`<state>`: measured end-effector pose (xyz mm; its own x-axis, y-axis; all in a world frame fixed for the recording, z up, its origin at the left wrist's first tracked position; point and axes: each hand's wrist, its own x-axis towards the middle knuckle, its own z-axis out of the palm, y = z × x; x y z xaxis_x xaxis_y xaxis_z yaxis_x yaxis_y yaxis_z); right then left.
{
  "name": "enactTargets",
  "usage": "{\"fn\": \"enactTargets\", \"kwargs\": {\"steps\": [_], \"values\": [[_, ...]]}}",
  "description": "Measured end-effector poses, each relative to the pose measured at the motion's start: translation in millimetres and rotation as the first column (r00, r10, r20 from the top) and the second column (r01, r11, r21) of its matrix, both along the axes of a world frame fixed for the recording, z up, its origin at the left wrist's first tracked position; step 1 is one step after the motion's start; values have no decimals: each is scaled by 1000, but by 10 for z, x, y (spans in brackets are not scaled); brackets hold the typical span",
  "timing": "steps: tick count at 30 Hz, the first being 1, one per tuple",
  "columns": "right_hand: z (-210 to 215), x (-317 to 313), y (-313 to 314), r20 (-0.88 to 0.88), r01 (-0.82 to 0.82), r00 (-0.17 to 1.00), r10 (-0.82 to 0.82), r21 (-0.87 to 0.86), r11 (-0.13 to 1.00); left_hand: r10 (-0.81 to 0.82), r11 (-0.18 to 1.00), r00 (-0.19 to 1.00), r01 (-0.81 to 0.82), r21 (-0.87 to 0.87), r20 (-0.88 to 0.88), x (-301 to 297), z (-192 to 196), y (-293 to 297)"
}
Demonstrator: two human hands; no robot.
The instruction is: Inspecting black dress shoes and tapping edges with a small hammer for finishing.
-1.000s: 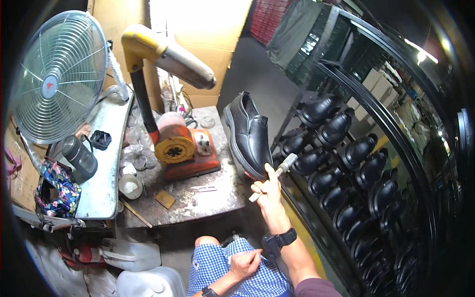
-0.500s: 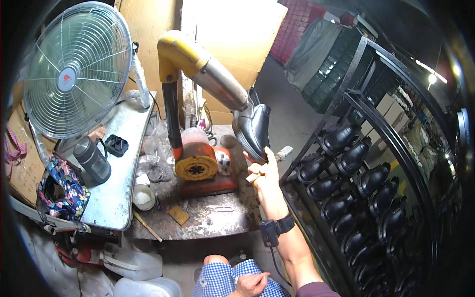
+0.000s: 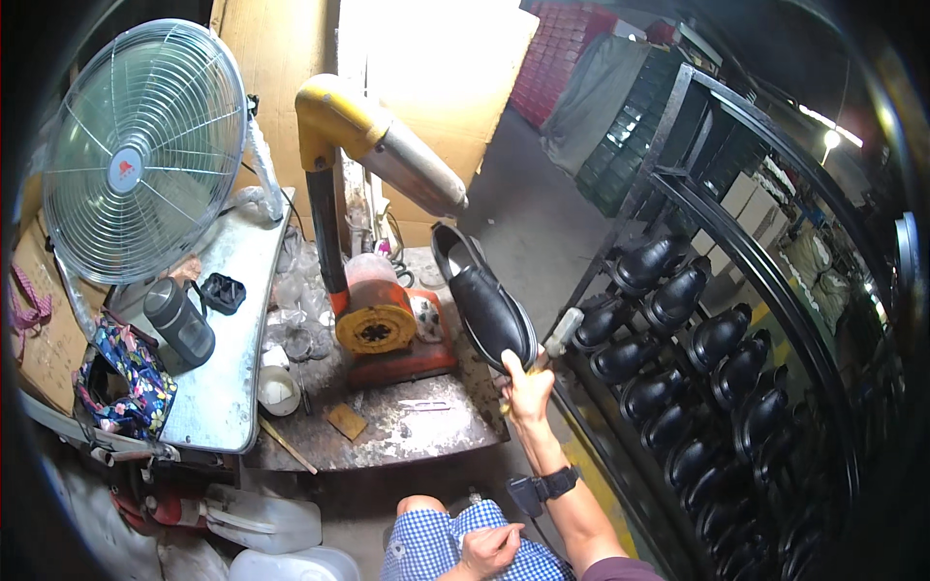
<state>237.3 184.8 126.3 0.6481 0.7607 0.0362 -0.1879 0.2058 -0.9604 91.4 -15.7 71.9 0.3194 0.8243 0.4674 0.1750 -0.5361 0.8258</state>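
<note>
A worn work table (image 3: 417, 450) is seen to the left of the right hand (image 3: 528, 392), in a dim room lit by bright lamps. Farther left, past the table, a big round fan (image 3: 140, 160) is seen. To the right of the hand, many black shoes (image 3: 647, 392) are kept on a metal rack (image 3: 678, 121).

One black shoe (image 3: 492, 308) is held up in the air, just ahead of the right hand. It is pinched by the toe, with the thumb on top; the other fingers are mostly hidden. What looks like a brush (image 3: 562, 334) is tucked into the same hand. The heel is pointed away, near the end of a yellow and grey pipe (image 3: 417, 169).

The left hand (image 3: 489, 550) is rested on the lap, its fingers bent in; how tightly they are closed cannot be told.

The shoe is probably light, with a stiff sole and a softer, smooth top that may be slippery. It is likely best gripped by the sole edges, so the shiny top is not smudged.
</note>
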Motion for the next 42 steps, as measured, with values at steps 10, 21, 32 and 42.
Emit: {"fn": "enactTargets", "kwargs": {"steps": [10, 21, 32, 42], "values": [[4, 106, -1115, 519, 136, 841, -150, 65, 989, -17, 994, 996, 26, -107, 86, 109, -111, -9], [186, 354, -783, 711, 279, 668, -218, 32, 960, -65, 969, 995, 81, -232, 77, 164, -134, -57], [546, 420, 329, 752, 165, 606, -258, 198, 966, -5, 998, 993, 13, -58, 122, 137, -198, -19], [732, 290, 805, 740, 196, 632, -228, 133, 972, 28, 1000, 994, -27, -9, 110, 7, -97, 26]]}}
